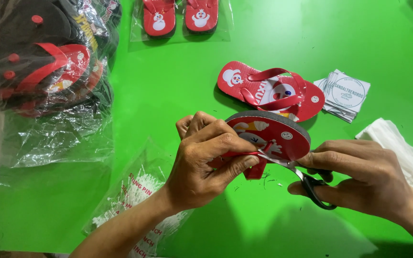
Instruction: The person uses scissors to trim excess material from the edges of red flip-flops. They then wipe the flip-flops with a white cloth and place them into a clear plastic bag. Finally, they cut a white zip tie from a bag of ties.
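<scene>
My left hand [206, 157] grips a small red flip-flop [276, 134] with a grey sole edge, holding it tilted up over the green table, thumb pressed on its red strap. My right hand [359, 174] holds black-handled scissors [307, 179], their blades reaching in at the strap beside my left thumb. A second red flip-flop [268, 88] with a snowman print lies flat just behind.
A stack of white square tags [345, 93] and a pile of white tissue [397, 143] lie at the right. Bagged red flip-flops [180, 16] sit at the top. Bags of black and red sandals [39, 57] fill the left. A bag of white string pins [139, 191] lies under my left forearm.
</scene>
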